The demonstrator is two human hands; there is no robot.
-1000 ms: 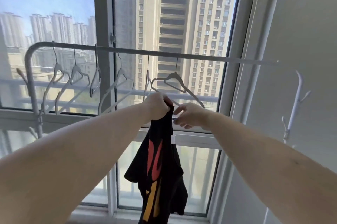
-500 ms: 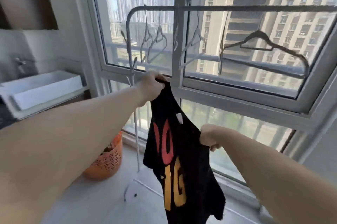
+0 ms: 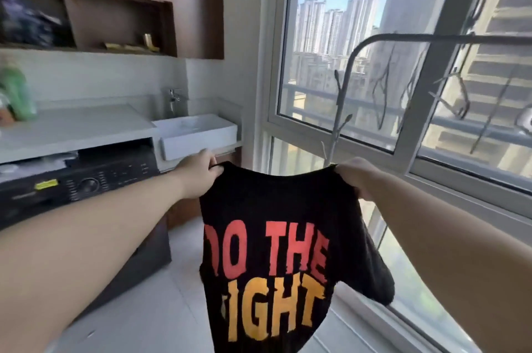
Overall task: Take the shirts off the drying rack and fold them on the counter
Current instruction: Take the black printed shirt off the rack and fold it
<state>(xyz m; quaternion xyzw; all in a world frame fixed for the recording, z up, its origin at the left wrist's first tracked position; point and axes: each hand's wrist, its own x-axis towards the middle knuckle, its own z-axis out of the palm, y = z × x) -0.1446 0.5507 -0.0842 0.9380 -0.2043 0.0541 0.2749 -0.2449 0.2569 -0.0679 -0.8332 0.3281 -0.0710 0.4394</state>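
- A black cotton shirt with red and yellow lettering (image 3: 276,252) is held up mid-air, near the window, gripped at its shoulders by the left hand (image 3: 198,171) and right hand (image 3: 357,174).
- The white rectangular basin (image 3: 198,134), far left, shows nothing inside.

This is a laundry corner of a high-rise flat: a dark washer (image 3: 86,188) with a dial sits under a pale desk (image 3: 72,125), and just beside it a white sink (image 3: 198,134) with a chrome tap (image 3: 174,99) stands against the wall. A wooden wall shelf (image 3: 115,21) holds small items above, and a green bottle (image 3: 15,93) stands on the desk. By the tall window (image 3: 345,79), which looks out on apartment towers, a metal rack (image 3: 403,39) carries bare hangers (image 3: 449,96).
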